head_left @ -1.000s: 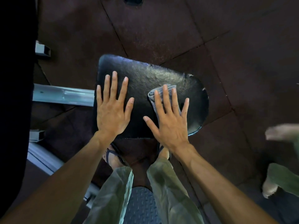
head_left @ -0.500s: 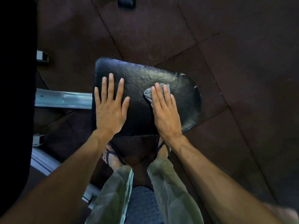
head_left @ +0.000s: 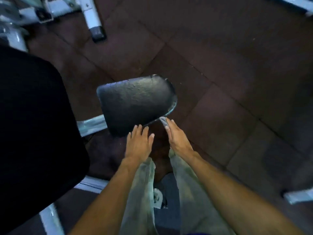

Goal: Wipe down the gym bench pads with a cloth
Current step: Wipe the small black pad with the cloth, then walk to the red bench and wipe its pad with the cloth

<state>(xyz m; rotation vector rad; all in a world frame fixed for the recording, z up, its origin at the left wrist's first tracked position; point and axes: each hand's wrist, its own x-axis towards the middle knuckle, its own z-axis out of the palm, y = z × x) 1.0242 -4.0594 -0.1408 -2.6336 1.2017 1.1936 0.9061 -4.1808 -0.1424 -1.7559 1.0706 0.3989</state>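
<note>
We're at the seat pad (head_left: 135,100) of the bench: our right hand (head_left: 177,138) presses the grey cloth (head_left: 164,122) flat-fingered against its near edge, presumably to wipe the rim, while our left hand (head_left: 138,146), fingers spread and empty, hovers near that edge.

I see the small bench pad (head_left: 135,100) in the middle of the floor (head_left: 228,73), with my two hands at its near edge. My left hand (head_left: 138,145) lies with its fingertips over the pad's near edge; my right hand (head_left: 177,138) sits just beside the near right corner, with the cloth (head_left: 164,122) under its fingers against that corner. A larger pad (head_left: 33,124) lies to the left, a frame bar (head_left: 92,123) running between the two pads. More frame legs (head_left: 92,17) stand at the far left. My trouser legs (head_left: 140,192) hang below the hands.
</note>
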